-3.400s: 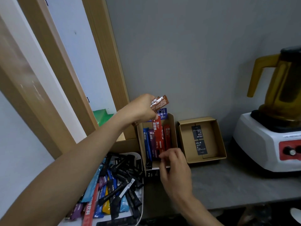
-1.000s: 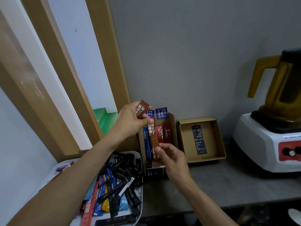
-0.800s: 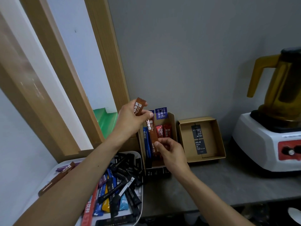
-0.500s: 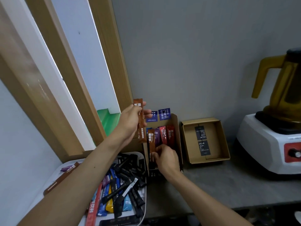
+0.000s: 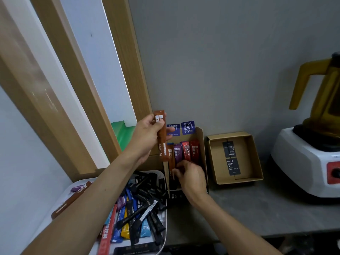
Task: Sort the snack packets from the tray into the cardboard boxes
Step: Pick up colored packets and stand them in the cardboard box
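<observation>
We hold a brown packet upright in our left hand, fingers closed around its upper half, just above the left edge of the near cardboard box. Our right hand is down inside that box, fingertips pressed to the packets standing there; whether it pinches one or only pushes them aside we cannot tell. To do this well, we judge we should part the row toward the right wall, slide the brown packet in lower end first beside the other brown one, and keep the row upright. Counting: four packet tops show in the near box, one brown, one purple, two red. The second box, just to the right on the worktop, holds two black cards and no packets. The tray carries a heap too tangled to count, mostly black.
</observation>
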